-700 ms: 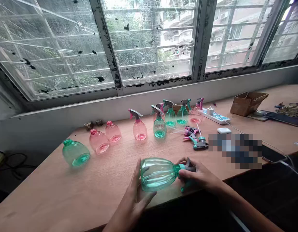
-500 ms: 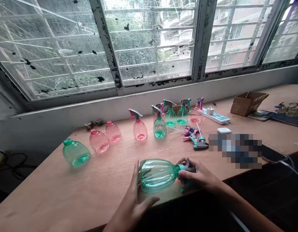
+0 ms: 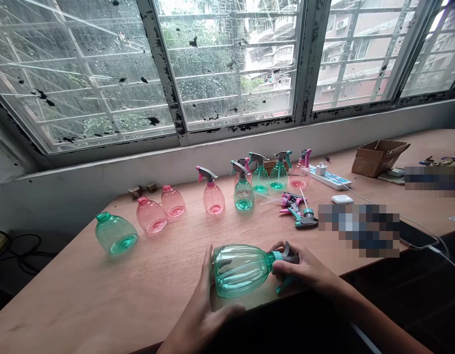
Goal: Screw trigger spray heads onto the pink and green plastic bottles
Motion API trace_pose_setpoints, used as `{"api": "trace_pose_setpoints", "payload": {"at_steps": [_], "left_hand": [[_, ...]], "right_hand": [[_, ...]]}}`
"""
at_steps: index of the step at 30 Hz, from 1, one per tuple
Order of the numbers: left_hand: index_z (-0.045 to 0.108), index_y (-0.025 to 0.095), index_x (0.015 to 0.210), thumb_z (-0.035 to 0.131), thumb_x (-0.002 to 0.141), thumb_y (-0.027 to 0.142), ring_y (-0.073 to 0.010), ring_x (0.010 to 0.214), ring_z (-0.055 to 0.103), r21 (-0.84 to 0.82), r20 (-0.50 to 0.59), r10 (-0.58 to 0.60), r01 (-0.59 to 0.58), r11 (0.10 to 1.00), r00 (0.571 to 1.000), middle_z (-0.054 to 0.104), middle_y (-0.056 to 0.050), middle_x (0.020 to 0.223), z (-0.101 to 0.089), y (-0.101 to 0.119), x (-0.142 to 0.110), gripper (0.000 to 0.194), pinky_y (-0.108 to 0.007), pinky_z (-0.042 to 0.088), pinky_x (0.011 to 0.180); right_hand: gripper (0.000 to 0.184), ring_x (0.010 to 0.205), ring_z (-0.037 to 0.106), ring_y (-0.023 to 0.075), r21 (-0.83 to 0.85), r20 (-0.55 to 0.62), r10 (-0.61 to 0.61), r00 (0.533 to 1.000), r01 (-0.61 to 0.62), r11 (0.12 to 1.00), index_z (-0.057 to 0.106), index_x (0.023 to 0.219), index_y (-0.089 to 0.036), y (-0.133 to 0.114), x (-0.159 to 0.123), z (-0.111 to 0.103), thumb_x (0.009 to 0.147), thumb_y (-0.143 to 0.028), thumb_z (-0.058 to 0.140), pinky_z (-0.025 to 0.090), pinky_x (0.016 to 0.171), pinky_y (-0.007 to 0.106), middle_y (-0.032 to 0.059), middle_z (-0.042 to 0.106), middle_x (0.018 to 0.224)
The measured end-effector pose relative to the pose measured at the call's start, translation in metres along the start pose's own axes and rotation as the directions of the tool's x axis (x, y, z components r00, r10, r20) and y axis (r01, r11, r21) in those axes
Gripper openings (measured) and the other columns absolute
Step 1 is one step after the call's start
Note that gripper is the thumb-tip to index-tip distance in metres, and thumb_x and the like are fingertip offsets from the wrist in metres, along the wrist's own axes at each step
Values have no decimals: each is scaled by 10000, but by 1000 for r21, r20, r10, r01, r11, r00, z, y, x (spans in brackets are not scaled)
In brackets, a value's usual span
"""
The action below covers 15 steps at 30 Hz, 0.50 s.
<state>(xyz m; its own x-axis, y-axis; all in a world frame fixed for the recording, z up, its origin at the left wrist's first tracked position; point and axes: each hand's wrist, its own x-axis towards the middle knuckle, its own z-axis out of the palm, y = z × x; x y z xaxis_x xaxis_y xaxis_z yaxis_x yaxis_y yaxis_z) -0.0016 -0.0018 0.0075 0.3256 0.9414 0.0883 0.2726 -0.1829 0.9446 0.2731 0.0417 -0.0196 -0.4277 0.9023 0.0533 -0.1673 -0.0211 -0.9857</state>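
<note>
A clear green spray bottle (image 3: 242, 270) is held on its side above the table's front edge, its base toward the left. My right hand (image 3: 299, 265) is closed around its grey and teal spray head (image 3: 288, 254), near the neck. Around the base, my left hand (image 3: 203, 300) cups the bottle, with fingertips showing through the plastic from behind and the thumb apart below. A thin tube shows inside the bottle. Beyond my hands, loose spray heads (image 3: 304, 219) in pink and teal with grey lie on the table.
To the left stand a headless green bottle (image 3: 116, 233) and two headless pink bottles (image 3: 151, 216). Several capped spray bottles (image 3: 244, 194) stand near the wall. A power strip (image 3: 330, 177), a cardboard box (image 3: 378, 157), a white case (image 3: 342, 199) and a phone (image 3: 417, 235) are at right.
The green bottle has turned slightly about its length, and its base sits a little lower. My left thumb has shifted slightly; my right hand keeps its grip on the spray head.
</note>
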Motion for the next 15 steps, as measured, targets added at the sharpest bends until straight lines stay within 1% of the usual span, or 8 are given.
{"api": "trace_pose_setpoints", "payload": {"at_steps": [3, 5, 8, 10, 12, 15], "left_hand": [[72, 272, 1585, 721, 865, 366, -324, 1513, 205, -19, -12, -18, 18, 1000, 1000, 231, -93, 1653, -1, -4, 1, 974, -494, 116, 1247], [109, 294, 1581, 721, 866, 368, -327, 1510, 215, -34, -21, -14, 13, 999, 1000, 230, -81, 1654, -1, -5, 1, 943, -491, 145, 1243], [53, 375, 1572, 701, 885, 351, -310, 1470, 330, -78, -7, -2, 1, 997, 1000, 284, -51, 1634, 1, -4, 1, 945, -483, 217, 1227], [27, 403, 1566, 696, 890, 344, -303, 1435, 397, -97, -1, -1, 1, 995, 1000, 318, -49, 1617, 2, -3, 1, 952, -485, 239, 1220], [27, 404, 1566, 722, 871, 340, -304, 1439, 389, -106, -3, -5, 5, 994, 1000, 305, -49, 1623, 2, -4, 0, 985, -475, 251, 1218], [7, 391, 1567, 756, 844, 344, -299, 1484, 300, -153, 2, -5, 5, 988, 1000, 244, -42, 1648, 1, -6, -1, 1042, -447, 253, 1223]], "right_hand": [[358, 632, 689, 156, -1, 0, 0, 1000, 0, 1000, 585, 1063, -160, 1, 0, -1, 832, -349, 783, 595, 634, 303, -21, 705, 725], [357, 631, 687, 154, 0, -3, -2, 1000, 2, 1000, 586, 1061, -159, 1, 1, -1, 832, -350, 782, 593, 634, 299, -22, 704, 716], [355, 614, 682, 152, 8, -11, 1, 1000, -1, 1000, 590, 1044, -158, 0, 2, 0, 827, -361, 784, 594, 616, 296, -29, 692, 699], [354, 613, 680, 154, 13, -9, 5, 1000, -5, 1000, 593, 1035, -158, -1, 2, 1, 823, -366, 786, 599, 611, 300, -32, 684, 694], [354, 620, 679, 155, 9, -9, 7, 1000, -6, 1000, 594, 1040, -158, -2, 3, 2, 825, -363, 785, 604, 616, 305, -32, 684, 696], [357, 628, 682, 157, -3, -8, 5, 1000, -5, 1000, 592, 1058, -159, -1, 2, 1, 828, -354, 784, 604, 625, 306, -31, 687, 698]]}}
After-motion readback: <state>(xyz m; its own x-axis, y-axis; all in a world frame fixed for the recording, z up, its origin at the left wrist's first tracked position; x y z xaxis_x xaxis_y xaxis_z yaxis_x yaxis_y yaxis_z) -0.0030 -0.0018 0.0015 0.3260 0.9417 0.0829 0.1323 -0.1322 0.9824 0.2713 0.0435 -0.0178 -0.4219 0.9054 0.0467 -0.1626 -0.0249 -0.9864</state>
